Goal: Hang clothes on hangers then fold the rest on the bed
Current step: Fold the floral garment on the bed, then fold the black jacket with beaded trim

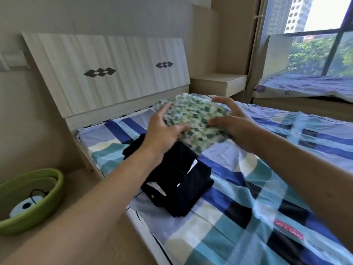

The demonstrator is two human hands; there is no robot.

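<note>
My left hand (pixel 164 131) and right hand (pixel 232 121) grip the folded floral cloth (pixel 193 119), surely light and floppy, at nine and three o'clock.

Both hands, left hand (pixel 162 131) and right hand (pixel 232 123), hold a folded green flowery cloth (pixel 193 115), maybe touching the dark folded clothes (pixel 177 180) on the bed (pixel 248 197).

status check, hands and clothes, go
Both gripping: left hand and right hand hold folded green-print garment above bed. Dark folded stack on sheet below. Nothing blocking.
</note>
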